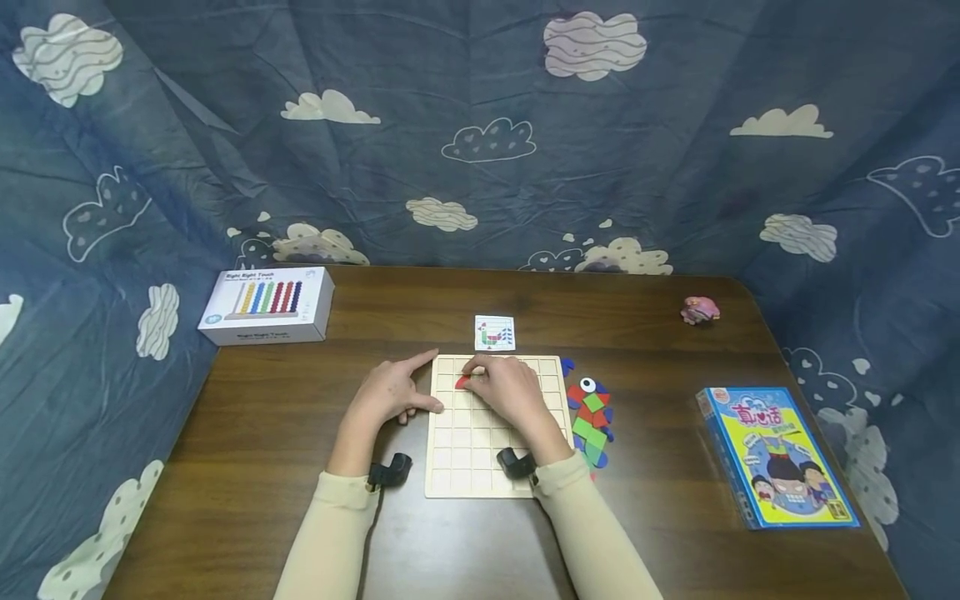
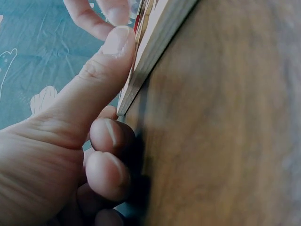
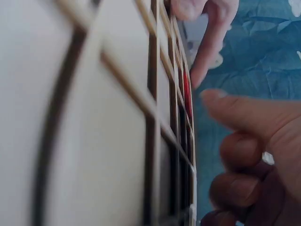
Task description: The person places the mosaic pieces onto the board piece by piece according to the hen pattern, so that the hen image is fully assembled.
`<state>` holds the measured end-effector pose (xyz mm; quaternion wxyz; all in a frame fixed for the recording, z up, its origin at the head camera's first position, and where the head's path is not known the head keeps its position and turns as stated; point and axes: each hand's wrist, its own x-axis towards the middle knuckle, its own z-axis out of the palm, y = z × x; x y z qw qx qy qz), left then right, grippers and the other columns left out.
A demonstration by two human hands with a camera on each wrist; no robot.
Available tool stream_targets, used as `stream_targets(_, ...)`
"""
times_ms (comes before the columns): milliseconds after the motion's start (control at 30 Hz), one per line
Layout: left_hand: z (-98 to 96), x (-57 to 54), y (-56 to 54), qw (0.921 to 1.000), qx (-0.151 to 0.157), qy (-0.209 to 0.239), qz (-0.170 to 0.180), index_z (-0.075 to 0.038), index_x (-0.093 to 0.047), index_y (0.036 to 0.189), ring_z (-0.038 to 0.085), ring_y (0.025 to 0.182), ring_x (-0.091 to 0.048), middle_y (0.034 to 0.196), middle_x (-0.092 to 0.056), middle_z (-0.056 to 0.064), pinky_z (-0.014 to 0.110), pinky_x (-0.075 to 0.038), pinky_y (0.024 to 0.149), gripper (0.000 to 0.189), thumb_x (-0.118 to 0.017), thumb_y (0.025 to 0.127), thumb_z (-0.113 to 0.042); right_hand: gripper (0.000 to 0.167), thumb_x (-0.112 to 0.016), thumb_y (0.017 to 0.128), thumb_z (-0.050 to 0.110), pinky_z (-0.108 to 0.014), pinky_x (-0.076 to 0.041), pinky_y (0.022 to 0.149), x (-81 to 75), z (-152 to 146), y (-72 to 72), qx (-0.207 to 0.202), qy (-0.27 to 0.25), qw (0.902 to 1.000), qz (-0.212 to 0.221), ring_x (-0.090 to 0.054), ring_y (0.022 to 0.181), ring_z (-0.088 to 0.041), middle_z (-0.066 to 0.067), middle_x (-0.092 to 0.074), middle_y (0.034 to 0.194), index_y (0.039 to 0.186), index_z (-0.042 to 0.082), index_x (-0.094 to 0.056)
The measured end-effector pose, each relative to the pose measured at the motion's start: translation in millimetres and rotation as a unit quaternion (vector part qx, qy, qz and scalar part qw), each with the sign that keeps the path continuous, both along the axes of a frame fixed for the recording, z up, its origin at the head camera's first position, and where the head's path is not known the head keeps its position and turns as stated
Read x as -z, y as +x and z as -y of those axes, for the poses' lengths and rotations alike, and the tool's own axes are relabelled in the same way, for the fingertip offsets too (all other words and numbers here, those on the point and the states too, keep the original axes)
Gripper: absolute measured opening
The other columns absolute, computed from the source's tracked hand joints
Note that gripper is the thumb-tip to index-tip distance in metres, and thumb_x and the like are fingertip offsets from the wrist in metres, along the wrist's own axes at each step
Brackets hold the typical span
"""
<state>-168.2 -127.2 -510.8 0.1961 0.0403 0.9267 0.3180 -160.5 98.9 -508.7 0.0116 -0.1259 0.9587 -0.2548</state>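
A pale wooden grid board [image 1: 453, 458] lies flat on the table. My left hand [image 1: 390, 390] steadies its left side, index finger stretched to the far corner and thumb on the edge. In the left wrist view, the thumb of my left hand [image 2: 89, 80] touches the wooden edge while other fingers bend beside it. My right hand [image 1: 510, 387] reaches over the far left part of the board, with thumb and index finger pinching a small red piece [image 1: 460, 383] at a grid cell. The right wrist view has the red piece [image 3: 187, 94] near the thumb.
Behind the board lies a pattern card [image 1: 494, 333]. Colored pieces [image 1: 592, 421] are gathered along its right side. A white box [image 1: 266, 307] stands far left, a blue-and-yellow game box [image 1: 780, 458] lies right, and a pink figurine [image 1: 700, 310] sits at the back right.
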Motion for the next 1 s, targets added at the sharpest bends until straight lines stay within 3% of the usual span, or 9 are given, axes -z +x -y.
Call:
stream_targets(233,-1.1,2.1,-0.2,1.0,0.0,0.002,0.009,-0.039,-0.048,0.159,0.015,0.044,-0.063,0.055,-0.06,0.001,0.029,-0.05,0.05,0.101,-0.098,0.071,-0.044,0.019,-0.079,0.096,0.032,-0.027,-0.028,0.048,-24.0,-17.7,5.0,0.036,-0.063,0.9973,0.01,-0.035,0.049,-0.01,0.006,-0.047,0.055,0.114,0.024,-0.08)
stream_targets(367,-1.2,1.2,0.2,0.9999,-0.005,0.008,0.011,-0.04,-0.048,0.159,0.015,0.043,-0.062,0.053,-0.059,0.001,0.029,-0.05,0.049,0.101,-0.099,0.071,-0.043,0.024,-0.079,0.096,0.032,-0.027,-0.028,0.05,-42.3,-35.1,6.8,0.051,-0.089,0.9947,0.007,-0.037,0.051,-0.011,0.005,-0.048,0.059,0.118,0.021,-0.079)
stream_targets(533,-0.9,-0.4,0.4,1.0,-0.003,0.003,0.006,-0.04,-0.047,0.159,0.015,0.042,-0.062,0.053,-0.059,0.001,0.029,-0.05,0.051,0.101,-0.098,0.072,-0.043,0.026,-0.077,0.098,0.03,-0.029,-0.031,0.055,-53.3,-69.4,7.1,0.065,-0.111,0.9917,-0.005,-0.039,0.054,-0.014,0.003,-0.049,0.063,0.122,0.018,-0.077)
stream_targets(800,-1.6,-1.7,1.8,1.0,0.001,0.004,0.0,-0.037,-0.048,0.159,0.015,0.042,-0.061,0.055,-0.058,0.001,0.026,-0.047,0.047,0.1,-0.098,0.073,-0.043,0.027,-0.077,0.099,0.026,-0.033,-0.039,0.058,-44.0,-143.4,9.6,0.102,-0.116,0.9878,0.016,-0.047,0.063,-0.021,-0.003,-0.052,0.07,0.122,0.013,-0.075)
stream_targets(1000,-2.1,-1.5,3.2,1.0,-0.006,0.005,0.0,-0.037,-0.05,0.158,0.015,0.042,-0.061,0.054,-0.059,0.001,0.025,-0.046,0.046,0.099,-0.098,0.072,-0.042,0.034,-0.079,0.096,0.034,-0.033,-0.042,0.062,-26.6,-182.8,8.0,0.122,-0.053,0.9862,0.098,-0.052,0.069,-0.023,-0.006,-0.057,0.075,0.119,0.01,-0.074)
